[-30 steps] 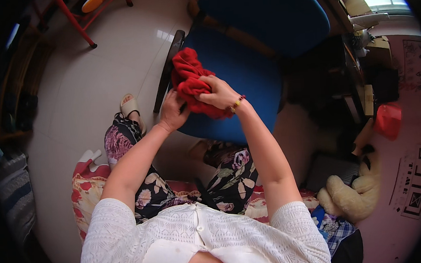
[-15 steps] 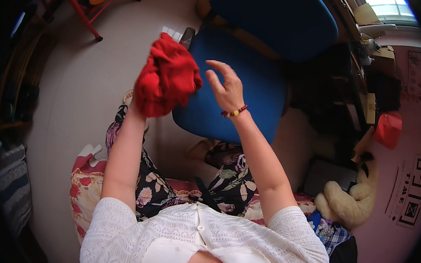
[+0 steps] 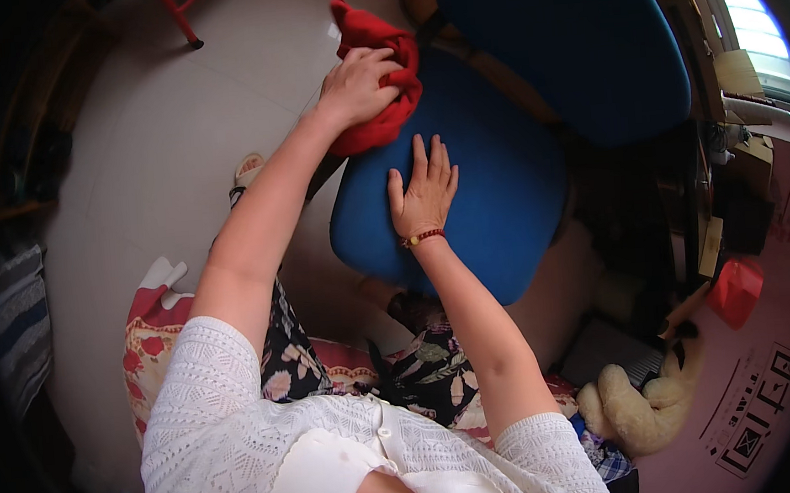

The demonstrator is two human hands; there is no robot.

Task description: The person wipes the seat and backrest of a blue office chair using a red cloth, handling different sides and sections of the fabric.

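Observation:
My left hand [image 3: 361, 86] grips a crumpled red cloth [image 3: 371, 33] at the far left edge of a blue chair seat [image 3: 501, 193]. Part of the cloth hangs past the knuckles, and what lies under it is hidden. On the seat's near left part, my right hand [image 3: 425, 194] rests palm down, fingers spread, with nothing in it. A bead bracelet [image 3: 424, 237] circles that wrist. Behind the seat rises the chair's blue backrest [image 3: 583, 50].
Red metal legs [image 3: 179, 19] stand on the floor at the far left. To the right are a dark cluttered desk [image 3: 657, 201], a red bag [image 3: 737, 291] and a cream plush toy [image 3: 630, 404]. A striped cloth [image 3: 17, 319] hangs at the left edge.
My left hand has swung the red cloth rightward and away from me, to the seat's edge. My right hand has come down from above the chair onto the seat.

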